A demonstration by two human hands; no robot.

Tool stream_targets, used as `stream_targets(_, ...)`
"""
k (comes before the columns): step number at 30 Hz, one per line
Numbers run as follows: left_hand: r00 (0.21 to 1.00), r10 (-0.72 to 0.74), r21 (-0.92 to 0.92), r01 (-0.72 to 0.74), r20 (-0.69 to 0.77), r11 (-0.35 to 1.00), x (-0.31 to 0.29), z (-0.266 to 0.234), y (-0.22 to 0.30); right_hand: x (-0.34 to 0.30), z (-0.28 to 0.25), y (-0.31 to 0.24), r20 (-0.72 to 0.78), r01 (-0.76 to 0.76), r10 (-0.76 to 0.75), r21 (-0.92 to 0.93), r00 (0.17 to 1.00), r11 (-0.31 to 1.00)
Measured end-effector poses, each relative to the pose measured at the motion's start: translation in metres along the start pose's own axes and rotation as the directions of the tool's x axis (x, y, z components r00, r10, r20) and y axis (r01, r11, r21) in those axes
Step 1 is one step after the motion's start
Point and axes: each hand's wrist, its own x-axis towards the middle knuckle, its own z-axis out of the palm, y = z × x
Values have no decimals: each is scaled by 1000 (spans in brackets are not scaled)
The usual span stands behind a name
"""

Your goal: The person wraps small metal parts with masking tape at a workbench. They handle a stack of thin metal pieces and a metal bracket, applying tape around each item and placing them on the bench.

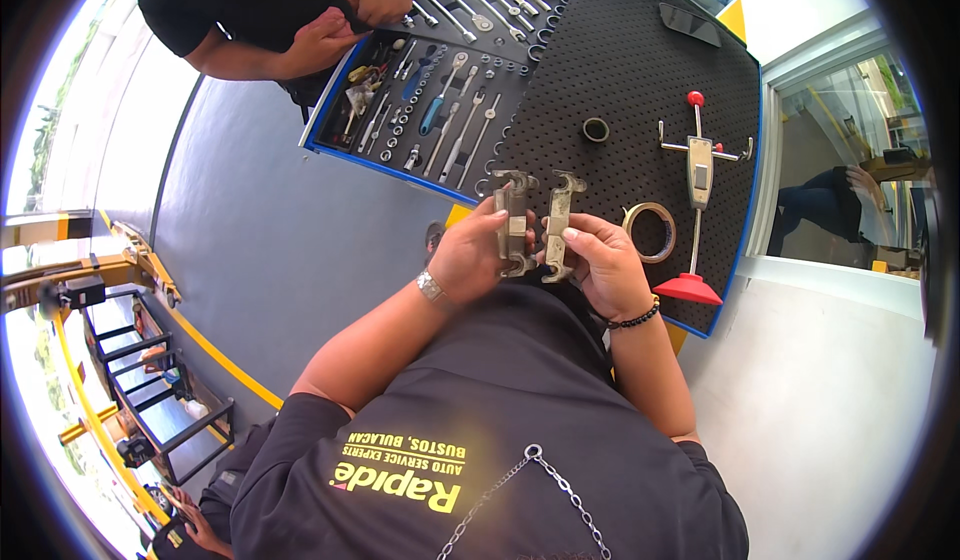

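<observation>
My left hand [470, 253], with a metal watch on its wrist, is closed round the edge of a greyish metal brake pad [515, 228] with hooked ends. Beside it, held upright, is a second brake pad [558, 222], tan-grey and worn. The thumb and fingers of my right hand [605, 265] pinch that one, and a beaded bracelet circles the wrist. The two pads are side by side in front of my chest with a narrow gap between them, over the near edge of the workbench. Some of my left fingers are hidden behind the pads.
The black perforated bench top [620, 70] carries a roll of tape [650, 232], a dark ring [596, 130] and a red-ended tool with a cross handle [700, 172]. Left of these lies a tool tray [440, 110] of ratchets, wrenches and sockets. A co-worker's hands [330, 42] are beyond it.
</observation>
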Motion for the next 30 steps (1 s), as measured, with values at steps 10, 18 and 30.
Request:
stream_targets(10, 994, 102, 56, -104, 38, 993, -11, 15, 5, 24, 21, 6, -40, 92, -115, -374, 993, 923)
stream_targets(18, 990, 143, 53, -142, -17, 988, -9, 3, 1, 38, 21, 11, 7, 161, -189, -557, 982, 815)
stream_targets(30, 964, 266, -16, -266, -6, 964, -1, 11, -11, 26, 49, 1, 105, 271, -422, -894, 900, 356)
